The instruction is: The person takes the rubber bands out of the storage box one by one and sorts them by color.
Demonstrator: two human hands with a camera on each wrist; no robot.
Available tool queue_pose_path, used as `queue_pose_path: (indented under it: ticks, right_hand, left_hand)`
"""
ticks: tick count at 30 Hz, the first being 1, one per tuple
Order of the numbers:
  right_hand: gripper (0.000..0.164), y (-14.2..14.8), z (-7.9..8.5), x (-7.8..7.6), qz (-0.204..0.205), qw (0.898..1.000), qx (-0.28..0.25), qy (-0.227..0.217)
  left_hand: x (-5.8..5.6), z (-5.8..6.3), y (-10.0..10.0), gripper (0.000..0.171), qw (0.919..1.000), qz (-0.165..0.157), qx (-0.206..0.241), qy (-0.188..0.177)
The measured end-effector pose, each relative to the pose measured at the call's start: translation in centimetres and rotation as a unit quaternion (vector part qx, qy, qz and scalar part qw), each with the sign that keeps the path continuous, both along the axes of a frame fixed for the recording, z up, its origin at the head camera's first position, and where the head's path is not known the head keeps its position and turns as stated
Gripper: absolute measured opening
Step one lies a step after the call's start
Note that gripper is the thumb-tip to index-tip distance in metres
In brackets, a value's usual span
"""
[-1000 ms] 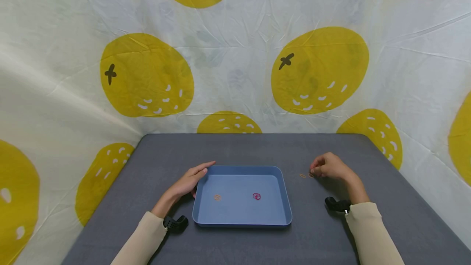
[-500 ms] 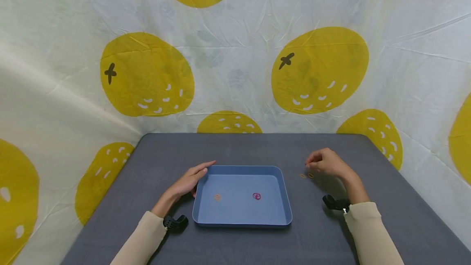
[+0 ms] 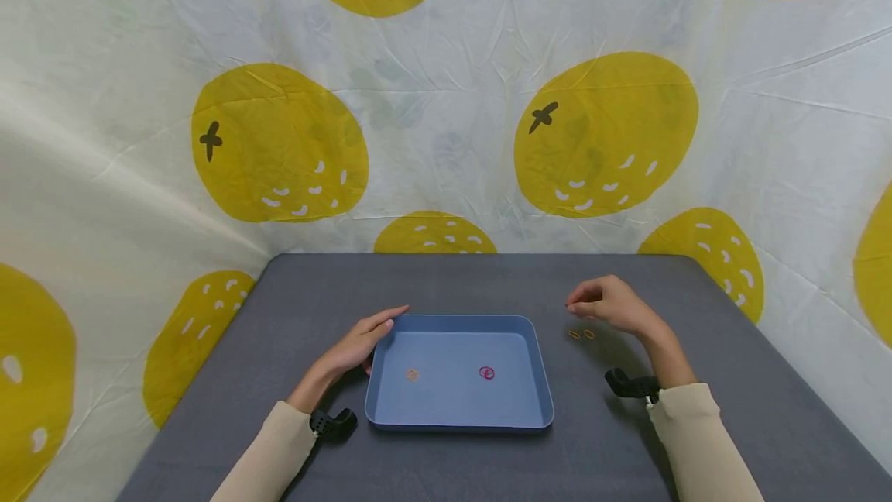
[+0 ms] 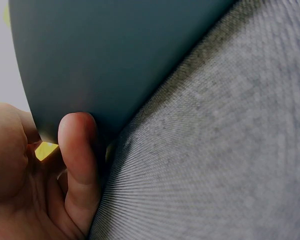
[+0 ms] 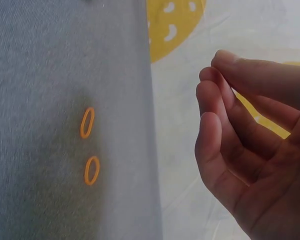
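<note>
A shallow blue tray (image 3: 460, 401) rests on the grey table. My left hand (image 3: 354, 345) holds its left side near the far corner, thumb at the rim. In the left wrist view a bent finger (image 4: 77, 145) presses against the tray's outer wall. Inside the tray lie pale orange rubber bands (image 3: 413, 375) at left and red rubber bands (image 3: 487, 373) at right. My right hand (image 3: 613, 304) hovers right of the tray, fingers loosely curled, thumb and index tips close together. Nothing shows between them. Below it, two orange rubber bands, one left (image 3: 574, 335) and one right (image 3: 588, 335), lie on the table.
The grey table (image 3: 446, 463) reaches back to a white cloth (image 3: 446, 130) printed with yellow fruit, which also hangs along both sides. A black wrist strap device (image 3: 630, 384) sits on the right wrist and another (image 3: 333, 424) on the left.
My right hand has lifted away from the two orange rubber bands on the table and moved left toward the tray. The left hand and the tray have stayed put.
</note>
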State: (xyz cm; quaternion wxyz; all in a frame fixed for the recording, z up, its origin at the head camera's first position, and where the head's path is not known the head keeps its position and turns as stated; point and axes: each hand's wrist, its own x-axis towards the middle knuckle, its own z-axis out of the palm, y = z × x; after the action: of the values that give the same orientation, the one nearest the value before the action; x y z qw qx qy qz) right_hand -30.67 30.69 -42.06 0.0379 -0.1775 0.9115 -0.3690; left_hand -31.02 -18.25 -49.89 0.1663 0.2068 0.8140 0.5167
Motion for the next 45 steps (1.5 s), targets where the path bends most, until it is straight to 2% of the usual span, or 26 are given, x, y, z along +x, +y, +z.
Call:
queue_pose_path:
  ticks: [22,34,45]
  right_hand:
    - [0.013,-3.7,1.2,0.2,0.056,0.998,-0.007,0.01]
    - [0.019,-6.8,1.0,0.0,0.084,0.996,0.012,-0.012]
    - [0.012,-9.6,1.4,-0.3,0.116,0.993,0.033,0.007]
  left_hand:
    - [0.0,-0.2,0.0,0.047,0.9999,0.002,0.007,-0.007]
    - [0.0,-0.1,0.1,0.046,0.9999,0.004,0.009,-0.009]
    - [-0.1,-0.1,0.1,0.047,0.9999,0.004,0.007,-0.008]
